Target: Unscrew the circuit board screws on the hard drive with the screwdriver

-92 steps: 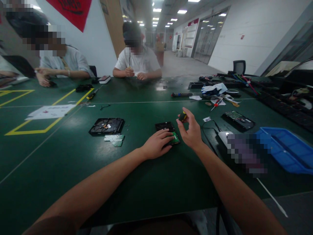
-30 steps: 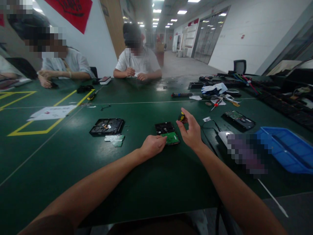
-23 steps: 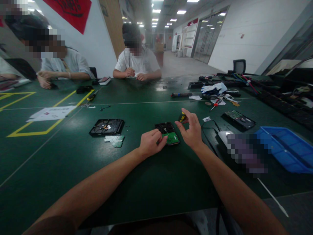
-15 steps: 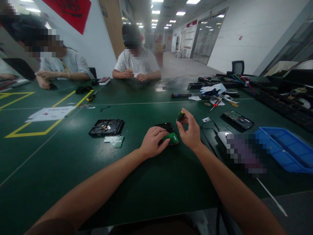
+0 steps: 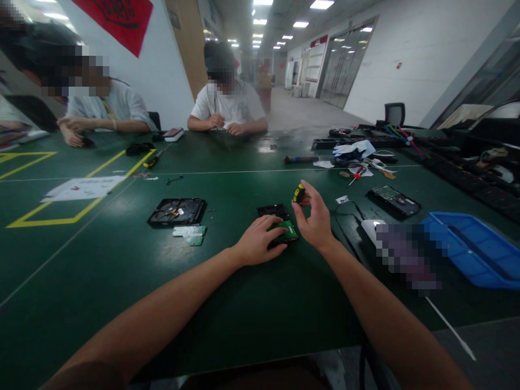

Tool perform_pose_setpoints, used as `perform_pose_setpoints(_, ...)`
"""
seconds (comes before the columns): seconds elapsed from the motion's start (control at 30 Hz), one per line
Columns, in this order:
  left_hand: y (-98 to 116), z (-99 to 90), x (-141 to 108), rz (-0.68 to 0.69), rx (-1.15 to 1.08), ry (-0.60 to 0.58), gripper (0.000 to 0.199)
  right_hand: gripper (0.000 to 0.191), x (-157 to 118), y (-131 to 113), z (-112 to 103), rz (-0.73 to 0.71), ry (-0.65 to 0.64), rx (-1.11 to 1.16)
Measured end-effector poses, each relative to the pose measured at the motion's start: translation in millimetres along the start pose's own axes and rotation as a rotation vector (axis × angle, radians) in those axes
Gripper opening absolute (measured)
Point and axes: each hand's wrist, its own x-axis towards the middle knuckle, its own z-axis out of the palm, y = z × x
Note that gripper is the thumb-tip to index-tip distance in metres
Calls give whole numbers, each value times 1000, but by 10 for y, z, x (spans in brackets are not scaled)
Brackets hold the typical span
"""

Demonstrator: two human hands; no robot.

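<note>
A hard drive point(image 5: 271, 210) with a green circuit board point(image 5: 291, 231) lies on the table in front of me. My left hand point(image 5: 260, 241) grips it from the left, fingers over its top and thumb by its near edge, hiding part of it. My right hand point(image 5: 312, 214), just right of the drive, pinches the yellow and black handle of a screwdriver point(image 5: 299, 193) above the table. The screwdriver's shaft cannot be made out. To the left lie an opened black hard drive point(image 5: 177, 211) and a loose circuit board point(image 5: 190, 234), with tiny screws point(image 5: 210, 210) beside them.
Right of me are another hard drive point(image 5: 394, 201), a blurred-out device point(image 5: 400, 254) with a cable, and a blue tray point(image 5: 479, 246). Farther back lie a red screwdriver point(image 5: 357, 174), gloves point(image 5: 354, 149) and a yellow-black screwdriver point(image 5: 153, 159). Two people point(image 5: 227, 105) point(image 5: 108, 108) sit across the table.
My left hand's fingers have spread a little and shifted on the drive. The screwdriver handle has turned in my right hand, showing more yellow.
</note>
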Motion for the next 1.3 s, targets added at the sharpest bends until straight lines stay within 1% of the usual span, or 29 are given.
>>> perform_pose_setpoints(0.1,-3,4,0,-2,1,-17,41,63,-5,3,5,-14,-2,4)
perform_pose_setpoints(0.23,1,5,-3,0,-7,-20,43,58,1,-4,0,-14,34,-16)
perform_pose_setpoints(0.4,-1,8,-9,3,11,-17,44,62,13,-18,-13,-12,71,-44)
perform_pose_setpoints(0.53,-6,18,-5,14,9,-21,44,59,22,-38,-26,-32,84,-83)
perform_pose_setpoints(0.73,10,34,7,-19,-11,-17,44,64,-3,-38,-28,-4,55,-57)
perform_pose_setpoints(0.93,8,25,-1,-13,10,-47,44,65,12,-43,-52,-38,59,-80)
perform_pose_setpoints(1.07,15,15,-1,-26,8,-47,52,63,29,-71,-69,-21,46,-89)
perform_pose_setpoints(1.3,17,18,5,-24,7,-55,53,70,19,-80,-44,-16,1,-71)
